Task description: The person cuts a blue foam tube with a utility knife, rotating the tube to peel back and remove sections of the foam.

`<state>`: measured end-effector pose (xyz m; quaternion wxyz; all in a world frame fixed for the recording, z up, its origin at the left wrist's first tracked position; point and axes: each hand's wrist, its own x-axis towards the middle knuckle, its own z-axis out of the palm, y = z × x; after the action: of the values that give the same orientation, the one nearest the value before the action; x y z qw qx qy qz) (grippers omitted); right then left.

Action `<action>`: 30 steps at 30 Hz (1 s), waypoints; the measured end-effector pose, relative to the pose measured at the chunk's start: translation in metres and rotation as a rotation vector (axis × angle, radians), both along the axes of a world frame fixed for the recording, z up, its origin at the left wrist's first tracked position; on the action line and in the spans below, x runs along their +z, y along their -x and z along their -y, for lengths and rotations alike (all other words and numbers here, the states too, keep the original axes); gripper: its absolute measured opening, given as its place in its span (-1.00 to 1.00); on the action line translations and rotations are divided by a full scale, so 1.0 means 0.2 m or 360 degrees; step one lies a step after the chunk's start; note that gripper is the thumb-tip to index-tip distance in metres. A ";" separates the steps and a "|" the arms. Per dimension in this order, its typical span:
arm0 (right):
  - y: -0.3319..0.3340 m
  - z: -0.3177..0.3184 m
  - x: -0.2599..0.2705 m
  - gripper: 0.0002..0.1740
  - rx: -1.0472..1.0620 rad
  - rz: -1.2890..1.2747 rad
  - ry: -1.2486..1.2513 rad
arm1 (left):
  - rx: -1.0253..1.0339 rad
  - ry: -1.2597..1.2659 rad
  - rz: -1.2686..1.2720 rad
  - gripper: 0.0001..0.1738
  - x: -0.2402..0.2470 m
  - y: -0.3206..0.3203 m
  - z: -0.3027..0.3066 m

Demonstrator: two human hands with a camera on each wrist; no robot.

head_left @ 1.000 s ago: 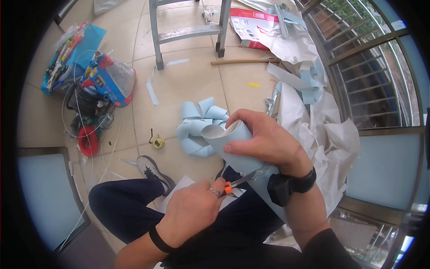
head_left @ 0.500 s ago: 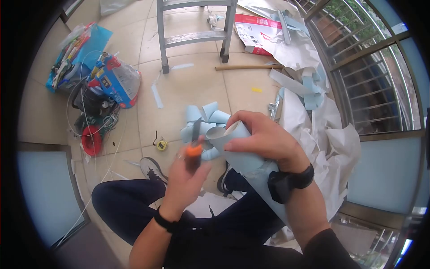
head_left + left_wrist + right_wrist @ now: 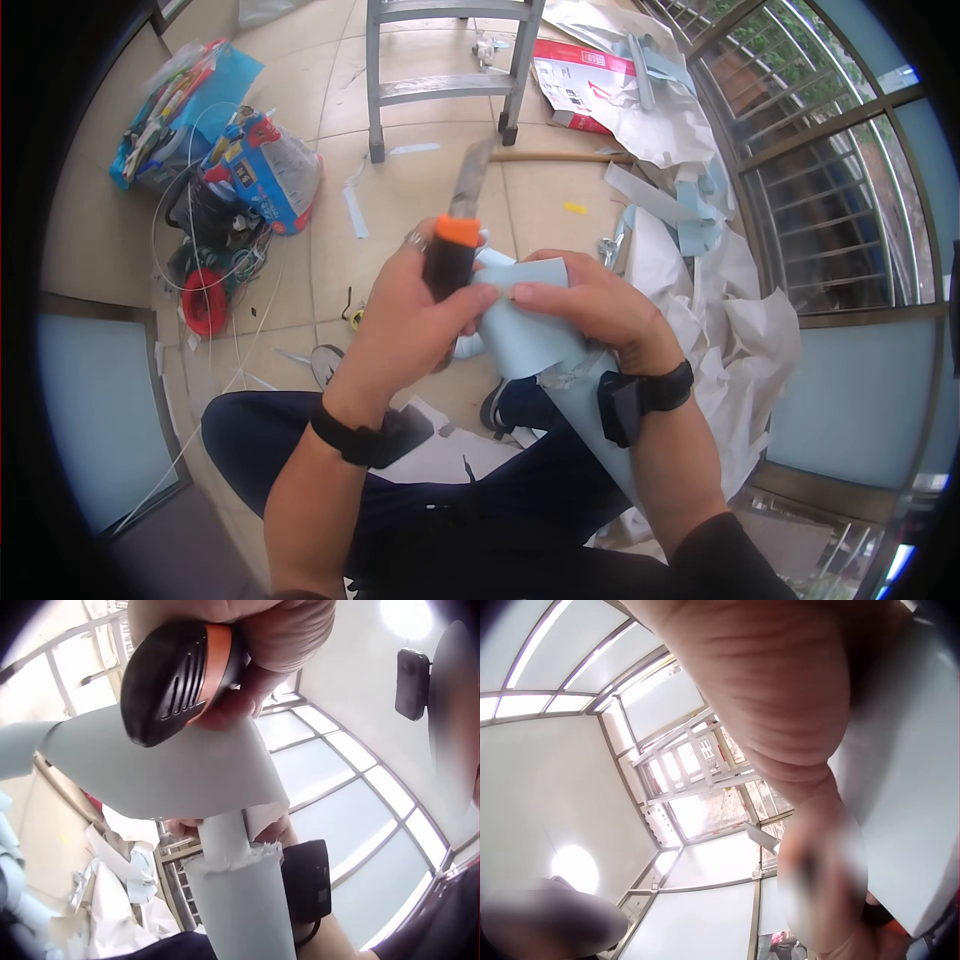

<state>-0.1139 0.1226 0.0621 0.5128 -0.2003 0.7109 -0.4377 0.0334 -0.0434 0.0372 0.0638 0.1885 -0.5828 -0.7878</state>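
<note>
While the left hand (image 3: 405, 310) stays curled round a utility knife (image 3: 449, 272), its thumb also presses the near edge of a pale blue roll (image 3: 530, 335). Knife's blade (image 3: 470, 180) points up and away, orange collar (image 3: 457, 231) just below it, black handle in the palm. Right hand (image 3: 605, 308) grips the roll from its right side, thumb on top, tip near the left thumb. Roll sits between both hands, above the dark trousers (image 3: 290, 425), its lower part running back under the right wrist. Left wrist view: loose flap over a narrower core, ragged torn edge (image 3: 232, 859) below it. Right wrist view is partly blurred; fingers hard to read there.

Floor (image 3: 410, 190) beyond: stepladder (image 3: 445, 88) at top, cardboard tube (image 3: 560, 157) near its foot, red-and-white box (image 3: 585, 80) to the right. Crumpled white sheets (image 3: 740, 345) lie along the right side. On the left, red coil (image 3: 205, 300), with a blue bag (image 3: 270, 175) behind it. Yellow tape measure (image 3: 356, 318) partly hidden by left forearm.
</note>
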 end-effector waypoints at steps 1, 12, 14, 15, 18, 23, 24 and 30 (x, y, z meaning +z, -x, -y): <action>-0.01 0.00 0.01 -0.47 -0.0048 0.0184 0.0062 | -0.0032 0.0082 -0.0039 -0.49 0.02 0.03 0.01; 0.04 -0.04 -0.04 -0.38 0.0057 0.0095 0.0025 | -0.0121 0.0440 0.0192 -0.41 0.02 -0.06 0.02; 0.05 -0.04 -0.04 -0.38 0.0084 0.0111 -0.0005 | -0.0137 0.0420 0.0226 -0.44 0.02 -0.10 0.01; 0.05 -0.04 -0.04 -0.38 0.0093 0.0117 0.0004 | -0.0145 0.0395 0.0262 -0.46 0.02 -0.11 0.01; 0.05 -0.04 -0.06 -0.39 0.0076 0.0035 0.0014 | -0.0076 0.0255 0.0232 -0.44 0.03 -0.09 0.03; 0.04 -0.01 -0.10 -0.24 -0.0355 -0.0223 0.0054 | 0.0097 0.0608 0.0042 -0.44 0.02 0.11 0.06; 0.06 -0.03 -0.14 -0.26 -0.0398 -0.0361 0.0066 | 0.0178 0.0857 0.0154 -0.44 0.00 0.15 0.06; 0.02 -0.06 -0.06 -0.32 -0.0162 -0.0718 -0.0026 | 0.0034 0.0996 0.0511 -0.37 -0.36 0.12 0.26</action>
<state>-0.1173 0.1341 0.0510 0.3195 -0.2528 0.8202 -0.4015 0.0092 -0.0949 -0.0340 0.0343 0.2874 -0.7966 -0.5308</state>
